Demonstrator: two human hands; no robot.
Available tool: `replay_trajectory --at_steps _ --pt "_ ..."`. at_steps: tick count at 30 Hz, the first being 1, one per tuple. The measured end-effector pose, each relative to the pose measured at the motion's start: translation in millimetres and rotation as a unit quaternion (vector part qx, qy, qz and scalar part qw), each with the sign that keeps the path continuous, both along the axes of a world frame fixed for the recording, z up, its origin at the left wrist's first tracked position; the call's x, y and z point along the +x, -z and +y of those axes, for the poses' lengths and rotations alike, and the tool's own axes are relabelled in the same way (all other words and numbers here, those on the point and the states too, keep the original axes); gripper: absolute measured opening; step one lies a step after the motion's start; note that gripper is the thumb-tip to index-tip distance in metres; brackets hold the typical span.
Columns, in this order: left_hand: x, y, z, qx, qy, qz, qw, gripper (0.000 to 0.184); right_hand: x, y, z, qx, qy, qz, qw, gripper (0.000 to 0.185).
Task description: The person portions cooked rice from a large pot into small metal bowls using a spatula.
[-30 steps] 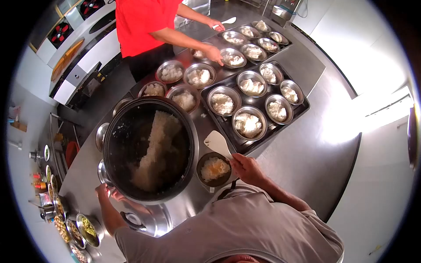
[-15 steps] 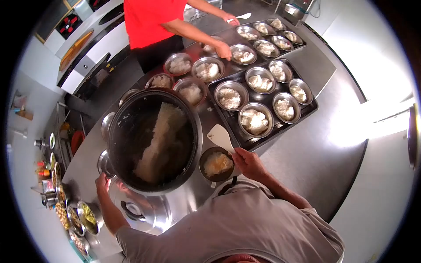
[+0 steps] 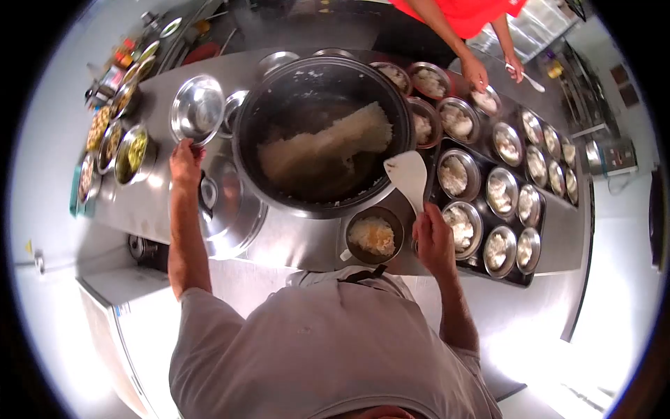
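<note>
My left hand (image 3: 185,162) grips the near rim of a shiny metal bowl (image 3: 197,105) with nothing in it, left of the big dark pot (image 3: 252,183). A slab of cooked rice (image 3: 324,145) lies across the pot's bottom. In my right hand (image 3: 434,237) is a white rice paddle (image 3: 407,174), its blade pointing up beside the pot's right rim. Just left of that hand, a small metal cup with a handle (image 3: 352,253) holds rice with a yellowish patch.
Several rice-filled metal bowls stand on a black tray (image 3: 515,276) at right. A co-worker's hand (image 3: 474,72) touches a rice bowl (image 3: 486,100); the other holds a white spoon-like tool (image 3: 533,82). A pot lid (image 3: 234,227) lies near my left arm. Food bowls (image 3: 137,153) stand at far left.
My view has turned left. My left hand has lifted the metal bowl from beside the pot and carried it left. My right hand still holds the paddle near the cup.
</note>
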State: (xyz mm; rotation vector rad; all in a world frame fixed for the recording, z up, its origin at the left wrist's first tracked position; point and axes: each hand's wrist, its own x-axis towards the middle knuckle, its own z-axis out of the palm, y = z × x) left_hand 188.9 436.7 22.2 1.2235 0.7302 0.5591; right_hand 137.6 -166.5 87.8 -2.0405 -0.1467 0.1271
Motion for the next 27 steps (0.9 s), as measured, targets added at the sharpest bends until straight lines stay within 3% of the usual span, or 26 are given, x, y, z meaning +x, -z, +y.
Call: replay_trajectory --at_steps 2,7,8,10,12,13,14,15,18,21,26,27 --pt "-22.6 -19.7 -55.9 -0.031 -0.05 0.007 0.998 0.014 29.3 -26.6 21.2 -0.075 -0.084 -0.107 0.988 0.021" --pt "-57.7 -19.5 -145.2 -0.005 -0.12 -0.016 0.993 0.015 89.1 -29.6 77.9 -0.201 -0.234 -0.16 0.938 0.016" --pt "-60.3 -6.9 -149.7 0.036 -0.113 0.007 0.993 0.026 95.6 -27.3 93.1 -0.233 -0.262 -0.176 0.92 0.014" --pt "-60.4 9.2 -165.5 0.017 -0.159 -0.021 0.987 0.026 104.6 -29.3 124.8 -0.261 -0.301 -0.204 0.894 0.013" --pt "-64.1 39.5 -167.6 0.113 -0.151 0.005 0.982 0.025 113.5 -29.1 156.3 -0.285 -0.336 -0.232 0.867 0.013" --pt "-63.2 26.6 -180.5 0.028 -0.173 -0.04 0.984 0.024 118.3 -27.6 171.0 -0.338 -0.365 -0.255 0.829 0.012" --pt "-61.1 13.3 -194.4 0.006 -0.203 -0.069 0.977 0.011 121.9 -26.8 185.6 -0.389 -0.39 -0.279 0.787 0.011" --pt "-60.0 14.1 -199.8 0.003 -0.213 -0.074 0.974 0.012 123.3 -30.8 200.1 -0.423 -0.414 -0.293 0.751 0.012" --pt "-62.2 8.2 -214.4 0.02 -0.216 -0.058 0.975 0.013 131.5 -29.9 234.2 -0.429 -0.442 -0.323 0.718 0.015" --pt "-56.6 3.4 -222.8 -0.094 -0.271 -0.103 0.952 0.012 139.1 -28.5 263.6 -0.446 -0.488 -0.329 0.675 0.016" --pt "-55.0 10.5 -226.8 -0.018 -0.253 -0.092 0.963 0.008 135.4 -30.4 296.7 -0.49 -0.541 -0.328 0.6 0.015" --pt "-53.2 6.8 -227.5 -0.091 -0.27 -0.121 0.951 0.007 132.4 -27.5 300.3 -0.489 -0.545 -0.326 0.598 0.015"
